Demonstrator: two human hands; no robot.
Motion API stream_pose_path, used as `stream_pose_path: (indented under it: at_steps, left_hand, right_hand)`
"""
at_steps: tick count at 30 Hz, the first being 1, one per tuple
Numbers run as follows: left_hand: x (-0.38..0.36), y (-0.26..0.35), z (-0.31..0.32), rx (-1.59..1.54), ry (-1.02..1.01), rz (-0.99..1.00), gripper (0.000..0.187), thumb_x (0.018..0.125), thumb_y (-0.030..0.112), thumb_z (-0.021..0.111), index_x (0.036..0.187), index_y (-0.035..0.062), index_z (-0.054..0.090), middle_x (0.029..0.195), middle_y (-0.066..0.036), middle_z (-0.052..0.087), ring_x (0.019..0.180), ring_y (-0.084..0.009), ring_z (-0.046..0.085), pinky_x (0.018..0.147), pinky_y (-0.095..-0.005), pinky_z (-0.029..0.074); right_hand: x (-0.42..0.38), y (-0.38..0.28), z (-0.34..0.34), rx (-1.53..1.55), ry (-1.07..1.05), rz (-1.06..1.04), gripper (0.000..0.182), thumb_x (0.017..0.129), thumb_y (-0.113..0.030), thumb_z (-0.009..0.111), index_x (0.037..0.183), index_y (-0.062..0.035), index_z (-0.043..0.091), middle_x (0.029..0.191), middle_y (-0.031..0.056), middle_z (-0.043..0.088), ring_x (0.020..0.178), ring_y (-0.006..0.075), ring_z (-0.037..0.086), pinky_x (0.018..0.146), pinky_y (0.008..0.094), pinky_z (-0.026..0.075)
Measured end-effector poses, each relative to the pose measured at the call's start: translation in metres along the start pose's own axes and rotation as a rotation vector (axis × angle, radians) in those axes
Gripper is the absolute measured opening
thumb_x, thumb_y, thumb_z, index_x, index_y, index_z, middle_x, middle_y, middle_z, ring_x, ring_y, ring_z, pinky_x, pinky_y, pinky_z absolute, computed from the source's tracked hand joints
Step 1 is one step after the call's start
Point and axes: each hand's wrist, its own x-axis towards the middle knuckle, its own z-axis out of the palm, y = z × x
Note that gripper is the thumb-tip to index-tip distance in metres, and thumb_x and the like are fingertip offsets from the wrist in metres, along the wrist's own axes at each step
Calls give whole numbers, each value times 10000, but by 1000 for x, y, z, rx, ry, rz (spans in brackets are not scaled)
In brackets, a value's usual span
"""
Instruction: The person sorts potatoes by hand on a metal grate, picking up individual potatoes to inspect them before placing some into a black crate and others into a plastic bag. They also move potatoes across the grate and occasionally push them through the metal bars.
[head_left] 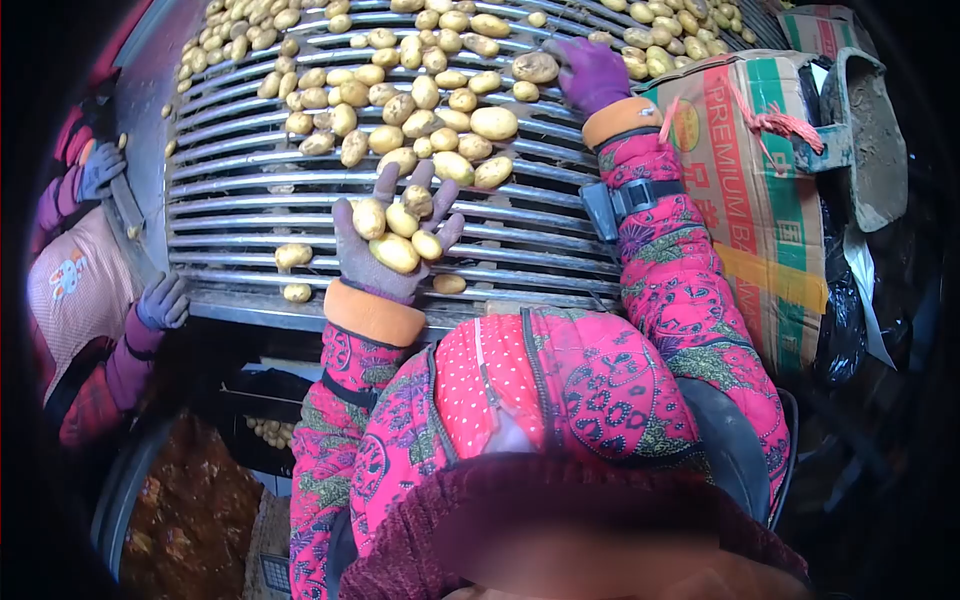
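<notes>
My left hand [385, 262], in a greyish-purple glove, is palm up over the metal bars [230, 205]. Its fingers are spread, and several potatoes [394, 252] rest in the palm and against the fingers. My right hand [592, 76], in a purple glove, reaches to the far right of the bars. A large brownish potato [536, 67] lies right beside its fingers; whether they touch is hard to tell. The right fingers look extended and nothing shows in them. Many loose potatoes [420, 122] are spread on the bars beyond my left hand.
A cardboard box [740, 190] stands close by my right arm, with a dirty scoop-like container [868, 140] at its edge. At left, a co-worker's gloved hands [162, 301] are by the metal side. A tub of brown material [190, 500] sits low at left.
</notes>
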Motion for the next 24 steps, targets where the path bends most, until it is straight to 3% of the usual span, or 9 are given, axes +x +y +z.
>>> stream_pose_path:
  at_steps: [3, 4, 6, 9, 14, 17, 19, 21, 24]
  left_hand:
    - [-4, -1, 8, 43, 47, 20, 658, 887, 596, 349, 1408, 198, 399, 1487, -118, 372, 1325, -394, 381, 966, -576, 362]
    - [-6, -1, 9, 58, 64, 27, 658, 889, 590, 343, 1411, 193, 397, 1485, -123, 374, 1324, -391, 383, 964, -573, 365]
    - [-6, -1, 1, 21, 9, 18, 672, 889, 584, 335, 1420, 176, 386, 1485, -134, 370, 1325, -381, 386, 958, -565, 375]
    - [-5, -2, -9, -100, -113, -29, 754, 858, 716, 333, 1390, 191, 442, 1497, -171, 331, 1336, -469, 328, 996, -642, 340]
    - [-26, -4, -10, -7, -217, 17, 744, 870, 654, 350, 1442, 178, 363, 1515, -147, 311, 1335, -433, 346, 1017, -598, 324]
    - [-41, -8, -12, -200, -144, 123, 791, 852, 676, 409, 1421, 129, 362, 1475, -220, 331, 1296, -452, 392, 988, -675, 347]
    - [-55, -4, -19, -193, -257, 121, 804, 859, 696, 376, 1394, 97, 414, 1470, -229, 344, 1296, -428, 405, 1013, -657, 340]
    - [-61, 0, -30, -223, -167, 201, 811, 855, 709, 378, 1370, 88, 453, 1460, -226, 362, 1294, -422, 411, 1012, -643, 354]
    - [-82, -2, -48, -219, -263, 250, 724, 847, 667, 441, 1344, 143, 491, 1442, -188, 399, 1282, -439, 413, 974, -635, 383]
  right_hand:
    - [-3, 11, 8, 288, 197, 27, 402, 763, -188, 678, 1162, -212, 641, 1069, 72, 663, 978, 312, 614, 872, 405, 500]
    - [-8, 3, 3, 360, 266, 47, 432, 752, -182, 719, 1175, -155, 640, 1036, 79, 680, 930, 263, 648, 825, 349, 521]
    - [-31, -41, -29, 1119, 69, 215, 429, 811, -129, 703, 1214, -19, 605, 995, 60, 664, 914, 139, 607, 791, 293, 507]
    - [-64, -106, -71, 1072, 162, -141, 459, 792, -86, 708, 1240, -65, 608, 1073, 105, 665, 963, 185, 635, 862, 310, 494]
    - [-83, -160, -94, 903, 192, -371, 475, 755, -227, 737, 1183, -52, 627, 986, 124, 657, 917, 322, 617, 804, 394, 482]
    - [-88, -183, -102, 830, 221, -528, 459, 758, -251, 735, 1163, -64, 630, 1003, 135, 644, 937, 342, 607, 842, 441, 463]
    - [-95, -198, -99, 764, 226, -592, 490, 753, -288, 732, 1184, -84, 619, 1070, 153, 621, 997, 367, 578, 853, 456, 458]
    - [-102, -213, -90, 712, 160, -665, 496, 768, -299, 719, 1194, -70, 611, 1058, 151, 628, 989, 363, 585, 856, 454, 455]
    - [-101, -223, -102, 964, 41, -749, 477, 803, -286, 692, 1192, -26, 602, 1083, 152, 641, 1007, 342, 599, 895, 440, 446]
